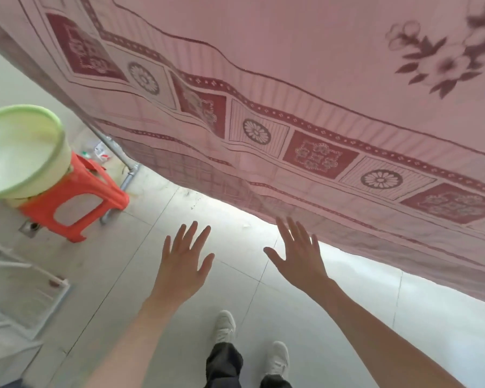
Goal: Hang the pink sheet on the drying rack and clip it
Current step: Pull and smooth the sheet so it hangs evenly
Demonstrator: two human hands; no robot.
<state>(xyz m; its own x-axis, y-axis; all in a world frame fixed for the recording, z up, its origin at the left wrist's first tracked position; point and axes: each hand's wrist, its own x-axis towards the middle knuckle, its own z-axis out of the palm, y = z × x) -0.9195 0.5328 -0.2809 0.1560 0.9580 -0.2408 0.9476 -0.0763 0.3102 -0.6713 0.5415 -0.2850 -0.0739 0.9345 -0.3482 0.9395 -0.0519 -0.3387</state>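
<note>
Nearest the camera, at the bottom edge, two white shoes [225,326] and dark trouser legs [224,362] stand on a pale tiled floor [140,264]. Two bare forearms reach up and forward from the lower corners.

The left hand [184,261] is spread flat with its back to the camera, the fingers straight and fanned apart, and it holds nothing. It sits over bare floor, just short of the hanging cloth's lower edge and not touching it.

The right hand [298,256] is likewise flat and wide, with the fingers straight, the thumb out to the left and nothing in its grasp. Its fingertips [284,224] reach the bottom hem of the pink sheet [291,65] and overlap it in the view; whether they actually press the fabric or only hover in front of it cannot be told.

The sheet hangs spread out across the upper and right part of the view, its lower edge running diagonally from upper left down to the right. A dark red border of squares and round flower motifs runs along it, with a blurred flower print near the top right. A second layer of the cloth shows faintly behind the front one near the hem.

Further left, a metal pipe leg of the drying rack [118,152] slants down from under the sheet to the floor. Beside it stands an orange plastic stool [76,197] carrying a pale green basin [20,152], tilted towards the camera. At the far left edge lies a white frame [25,278], blurred. A small floor drain [30,227] sits just in front of the stool.
</note>
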